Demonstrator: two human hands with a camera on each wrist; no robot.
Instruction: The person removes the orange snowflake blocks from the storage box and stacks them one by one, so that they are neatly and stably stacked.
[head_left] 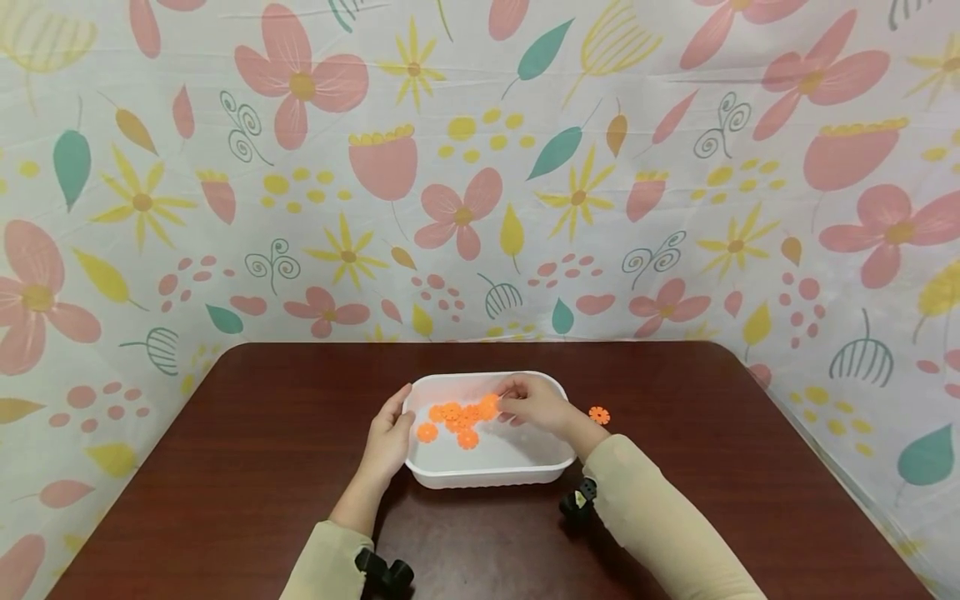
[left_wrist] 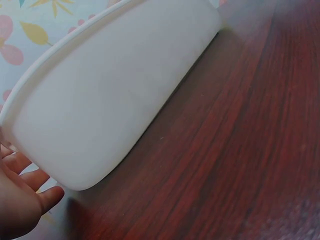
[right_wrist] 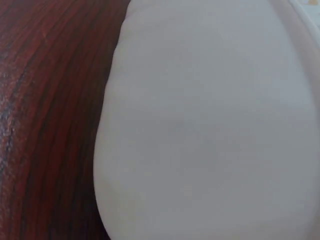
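A white plastic tray (head_left: 491, 477) stands on the table with several orange snowflake building discs (head_left: 452, 414) heaped in its left and middle part. My left hand (head_left: 388, 437) grips the tray's left end, its thumb by the rim; in the left wrist view the fingers (left_wrist: 30, 177) lie against the outside of the end wall. Over the tray's right half, my right hand (head_left: 536, 404) has its fingers bent, and the fingertips pinch an orange disc (head_left: 489, 407) at the right of the heap. The right wrist view has only the tray's outer wall (right_wrist: 200, 130), without the hand.
One loose orange disc (head_left: 599, 415) lies on the dark wooden table (head_left: 225, 467), right of the tray. Behind the table hangs a flower-printed cloth (head_left: 480, 208). Black wrist cameras (head_left: 384, 573) sit on both forearms, close above the table.
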